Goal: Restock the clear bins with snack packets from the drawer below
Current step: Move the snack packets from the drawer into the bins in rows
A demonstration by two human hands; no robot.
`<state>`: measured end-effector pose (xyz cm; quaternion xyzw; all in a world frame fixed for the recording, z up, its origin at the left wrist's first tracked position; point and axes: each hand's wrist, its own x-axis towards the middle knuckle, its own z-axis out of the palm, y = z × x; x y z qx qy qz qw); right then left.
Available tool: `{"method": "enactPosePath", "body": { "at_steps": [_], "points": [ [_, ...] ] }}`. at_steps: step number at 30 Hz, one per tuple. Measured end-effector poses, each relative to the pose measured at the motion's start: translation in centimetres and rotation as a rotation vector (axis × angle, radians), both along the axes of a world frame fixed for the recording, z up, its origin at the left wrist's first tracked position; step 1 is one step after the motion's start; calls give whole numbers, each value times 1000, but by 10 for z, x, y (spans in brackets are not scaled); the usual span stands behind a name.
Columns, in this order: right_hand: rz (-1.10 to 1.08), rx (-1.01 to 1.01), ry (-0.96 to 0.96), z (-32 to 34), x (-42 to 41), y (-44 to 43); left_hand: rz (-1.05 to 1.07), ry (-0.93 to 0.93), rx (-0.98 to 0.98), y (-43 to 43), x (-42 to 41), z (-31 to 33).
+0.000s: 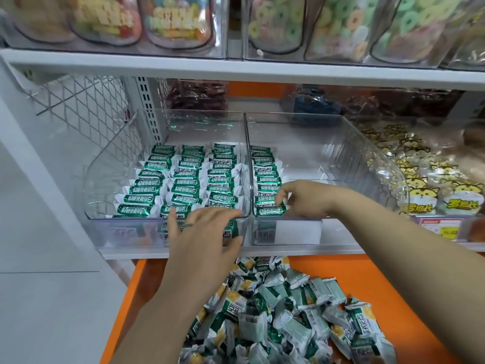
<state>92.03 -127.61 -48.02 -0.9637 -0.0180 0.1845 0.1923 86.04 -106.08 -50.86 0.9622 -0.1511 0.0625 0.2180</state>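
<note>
Two clear bins stand side by side on the white shelf. The left bin (pixel 105 179) holds three rows of green-and-white snack packets (pixel 183 179). The right bin (pixel 367 158) holds a single row along its left wall, the rest of its floor bare. My left hand (pixel 202 232) lies flat with fingers spread over the left bin's front lip, holding nothing. My right hand (pixel 301 198) reaches into the right bin, fingertips pinching the frontmost packet (pixel 270 210) of that row. Below, the orange drawer (pixel 367 279) is pulled out with a loose heap of the same packets (pixel 288 311).
A bin of yellow cartoon-animal packets (pixel 425 179) sits to the right. Darker snack bins (pixel 199 95) stand behind. The upper shelf (pixel 236 67) carries clear bins of ring candy (pixel 341 24). A wire mesh divider (pixel 86 109) closes the left side.
</note>
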Motion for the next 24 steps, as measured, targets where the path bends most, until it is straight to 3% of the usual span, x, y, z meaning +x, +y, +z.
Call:
{"method": "enactPosePath", "body": {
  "at_steps": [3, 13, 15, 17, 20, 24],
  "points": [
    [-25, -30, -74, 0, 0, -1, 0, 4, 1, -1, -1, 1],
    [-150, 173, -96, -4, -4, -2, -26, -23, -41, 1, -2, -2],
    [-160, 112, -217, -8, -12, -3, -30, -98, -104, 1, -2, -10],
    [-130, 64, -502, -13, -32, -1, -39, -245, -227, -1, -3, -20],
    [54, 178, -864, -19, -78, 0, -112, -418, -308, -5, -11, -36],
    [261, 168, -808, -52, -122, -18, -277, -432, -190, -11, -22, -71]
  ]
}}
